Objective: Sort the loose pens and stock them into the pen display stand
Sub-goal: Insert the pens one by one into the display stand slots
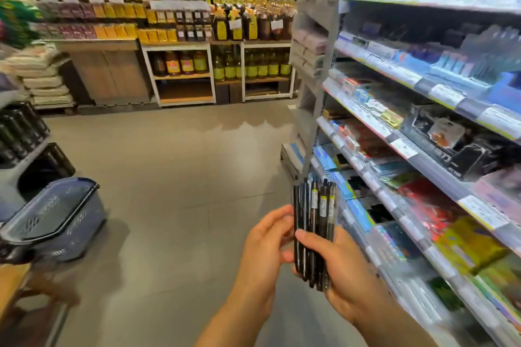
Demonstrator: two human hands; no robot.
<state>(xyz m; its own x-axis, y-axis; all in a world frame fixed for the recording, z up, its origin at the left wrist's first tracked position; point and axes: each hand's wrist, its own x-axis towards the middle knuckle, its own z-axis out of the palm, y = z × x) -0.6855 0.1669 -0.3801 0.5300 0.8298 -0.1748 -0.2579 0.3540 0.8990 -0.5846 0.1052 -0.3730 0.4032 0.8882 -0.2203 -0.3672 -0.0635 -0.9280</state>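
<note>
Closest to the camera, the person's two hands meet around a bundle of dark pens (pixel 313 234), held upright in front of the body. The right hand (pixel 335 270) cradles the bundle from the right and underneath, its thumb curled across the front of the barrels, so it carries the weight. The left hand (pixel 265 245) comes in from the left with its fingers bent around the edge of the bundle, apparently steadying or squaring it.

The pens look light, stiff and smooth, so they would likely slide against one another and fan out if the hold loosens. A firm wrap around the middle of the barrels, below the label stickers, seems the safest place to grip; a single pen could be pulled out by its upper end.

Just beside the hands on the right run the stationery shelves (pixel 394 149), blurred; no pen display stand can be picked out there. To the left, on the floor (pixel 183 163), sits a blue shopping basket (pixel 56 220). Far across the aisle stand shelves of bottles (pixel 239 22).
</note>
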